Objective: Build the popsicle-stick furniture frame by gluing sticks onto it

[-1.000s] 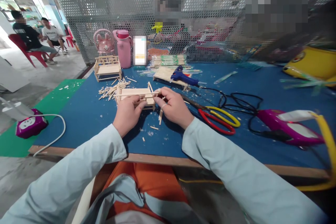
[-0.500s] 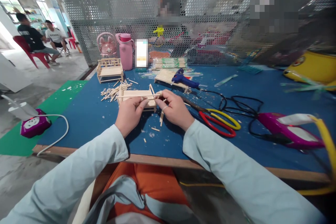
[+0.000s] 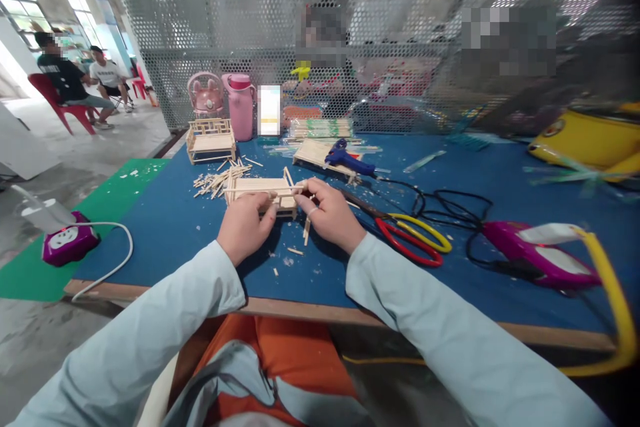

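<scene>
A thin wooden stick (image 3: pixel 287 188) lies level across the front of a small model bench (image 3: pixel 250 185) built from wooden sticks. My right hand (image 3: pixel 333 213) pinches the stick's right end between thumb and forefinger. Curled at the bench's front left is my left hand (image 3: pixel 245 227), its fingertips against the stick's underside near the middle; part of its grip is hidden. Short stick pieces (image 3: pixel 307 230) rest beside my right fingers. A heap of cut sticks (image 3: pixel 220 179) is behind my left hand.
Behind stand a finished model bench (image 3: pixel 213 143), a pink bottle (image 3: pixel 241 110) and a wooden platform (image 3: pixel 315 155) with a blue glue gun (image 3: pixel 347 159). Scissors (image 3: pixel 413 240), black cable and a purple power strip (image 3: pixel 545 253) lie right. Another purple socket (image 3: pixel 70 237) sits left. Perforated mesh rises behind.
My left thumb and forefinger have drawn back slightly to the left along the stick. My right hand keeps its pinch at the stick's end. The camera view has shifted a little.
</scene>
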{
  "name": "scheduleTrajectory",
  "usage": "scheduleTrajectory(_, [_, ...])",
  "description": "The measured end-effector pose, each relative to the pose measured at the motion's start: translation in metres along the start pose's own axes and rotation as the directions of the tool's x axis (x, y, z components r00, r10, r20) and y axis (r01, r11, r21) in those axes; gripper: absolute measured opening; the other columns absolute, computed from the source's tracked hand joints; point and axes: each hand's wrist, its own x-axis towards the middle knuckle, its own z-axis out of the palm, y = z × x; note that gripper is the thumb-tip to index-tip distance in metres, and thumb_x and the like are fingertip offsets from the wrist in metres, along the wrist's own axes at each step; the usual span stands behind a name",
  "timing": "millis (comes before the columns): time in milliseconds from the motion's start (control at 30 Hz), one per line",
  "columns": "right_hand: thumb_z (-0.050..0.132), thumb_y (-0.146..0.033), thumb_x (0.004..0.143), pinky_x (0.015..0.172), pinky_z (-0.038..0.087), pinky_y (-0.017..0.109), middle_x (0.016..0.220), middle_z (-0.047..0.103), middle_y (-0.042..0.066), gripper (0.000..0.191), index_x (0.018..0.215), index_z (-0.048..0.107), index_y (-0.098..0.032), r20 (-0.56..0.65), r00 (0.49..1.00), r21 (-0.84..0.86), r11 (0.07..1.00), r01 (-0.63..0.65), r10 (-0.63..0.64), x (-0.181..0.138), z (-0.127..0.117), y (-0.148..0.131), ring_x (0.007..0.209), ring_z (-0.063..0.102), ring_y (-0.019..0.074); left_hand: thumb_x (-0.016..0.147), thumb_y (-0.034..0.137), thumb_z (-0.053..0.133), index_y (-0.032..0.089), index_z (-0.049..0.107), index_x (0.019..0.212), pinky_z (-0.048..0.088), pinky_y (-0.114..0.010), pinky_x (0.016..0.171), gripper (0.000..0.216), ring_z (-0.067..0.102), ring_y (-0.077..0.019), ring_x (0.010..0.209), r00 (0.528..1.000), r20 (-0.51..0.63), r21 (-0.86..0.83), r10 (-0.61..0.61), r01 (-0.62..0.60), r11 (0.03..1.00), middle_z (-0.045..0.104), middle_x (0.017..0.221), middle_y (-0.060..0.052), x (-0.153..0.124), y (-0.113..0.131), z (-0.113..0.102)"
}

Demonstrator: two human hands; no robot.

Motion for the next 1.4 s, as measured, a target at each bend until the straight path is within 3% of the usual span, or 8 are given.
scheduleTrajectory(300, [0.046, -0.021, 0.082, 0.066, 0.036, 0.028, 0.072, 0.049, 0.001, 0.01, 0.074, 0.051, -0.02, -0.001, 1.0, -0.013, 1.0, -0.019, 0.019, -0.001, 0.001, 0.0, 0.067, 0.046, 0.0151, 0.072, 0.012, 0.052, 0.014, 0.065, 0.1, 0.047, -0.034, 0.088, 0.031, 0.061, -0.0224, 0.098, 0.998, 0.025, -0.04, -0.051, 0.052, 0.998, 0.069, 0.102, -0.01, 0.002, -0.001, 0.001])
scheduleTrajectory(500, [0.046, -0.02, 0.082, 0.067, 0.036, 0.029, 0.074, 0.05, 0.002, 0.01, 0.074, 0.051, -0.019, 0.005, 1.0, -0.037, 0.999, -0.019, 0.019, -0.001, 0.0, 0.001, 0.069, 0.047, 0.0157, 0.081, 0.027, 0.052, 0.013, 0.065, 0.098, 0.049, -0.035, 0.085, 0.026, 0.063, -0.022, 0.092, 0.998, -0.007, -0.119, -0.054, 0.053, 0.991, 0.069, 0.1, -0.011, 0.002, 0.003, 0.003])
scheduleTrajectory(667, [0.045, -0.02, 0.081, 0.066, 0.036, 0.028, 0.072, 0.05, 0.001, 0.011, 0.072, 0.051, -0.019, 0.009, 1.0, -0.035, 0.999, -0.023, 0.023, -0.001, -0.001, 0.0, 0.068, 0.046, 0.0152, 0.083, 0.025, 0.05, 0.01, 0.062, 0.099, 0.048, -0.04, 0.085, 0.026, 0.061, -0.0264, 0.096, 1.0, 0.0, 0.063, 0.019, -0.019, 0.998, 0.068, 0.097, -0.015, -0.006, 0.008, -0.001])
scheduleTrajectory(833, [0.046, -0.02, 0.081, 0.066, 0.037, 0.028, 0.073, 0.051, 0.001, 0.01, 0.072, 0.051, -0.02, 0.002, 1.0, -0.027, 0.999, -0.019, 0.019, -0.001, -0.001, 0.0, 0.069, 0.047, 0.0151, 0.084, 0.021, 0.048, 0.016, 0.061, 0.102, 0.043, -0.035, 0.097, 0.022, 0.056, -0.0199, 0.108, 0.981, -0.164, 0.019, 0.106, -0.104, 0.994, 0.064, 0.111, -0.01, -0.033, 0.01, -0.011])
scheduleTrajectory(1067, [0.046, -0.019, 0.081, 0.067, 0.037, 0.028, 0.076, 0.052, 0.002, 0.009, 0.074, 0.051, -0.02, -0.004, 1.0, -0.014, 1.0, -0.019, 0.019, -0.001, 0.001, 0.002, 0.069, 0.048, 0.015, 0.083, 0.029, 0.052, 0.017, 0.063, 0.097, 0.05, -0.031, 0.08, 0.022, 0.063, -0.018, 0.086, 0.945, -0.16, -0.266, -0.286, 0.238, 0.934, 0.069, 0.094, -0.007, -0.063, 0.003, -0.016])
scheduleTrajectory(1200, [0.046, -0.02, 0.081, 0.067, 0.037, 0.028, 0.075, 0.051, 0.002, 0.01, 0.073, 0.05, -0.019, 0.01, 0.999, -0.011, 0.999, -0.033, 0.033, -0.001, 0.001, 0.001, 0.069, 0.047, 0.0151, 0.08, 0.031, 0.054, 0.017, 0.061, 0.098, 0.05, -0.032, 0.08, 0.024, 0.06, -0.0194, 0.093, 0.929, -0.165, -0.306, -0.332, 0.271, 0.912, 0.064, 0.101, -0.009, -0.062, 0.001, -0.014])
scheduleTrajectory(1300, [0.046, -0.02, 0.081, 0.067, 0.036, 0.028, 0.073, 0.049, 0.001, 0.01, 0.071, 0.049, -0.02, 0.011, 0.999, -0.007, 0.999, -0.037, 0.037, -0.001, 0.0, -0.001, 0.069, 0.047, 0.0153, 0.078, 0.031, 0.057, 0.015, 0.053, 0.109, 0.052, -0.031, 0.077, 0.035, 0.057, -0.0201, 0.1, 0.845, -0.245, -0.421, -0.475, 0.349, 0.837, 0.057, 0.111, -0.013, -0.058, -0.001, -0.012])
scheduleTrajectory(1400, [0.045, -0.019, 0.082, 0.067, 0.036, 0.028, 0.072, 0.048, 0.001, 0.011, 0.071, 0.048, -0.02, 0.011, 0.999, -0.016, 0.999, -0.03, 0.031, -0.001, -0.001, -0.001, 0.069, 0.046, 0.0153, 0.079, 0.028, 0.056, 0.017, 0.041, 0.122, 0.052, -0.028, 0.08, 0.048, 0.057, -0.0198, 0.106, 0.792, -0.185, -0.585, -0.582, 0.387, 0.713, 0.053, 0.121, -0.016, -0.054, -0.003, -0.007])
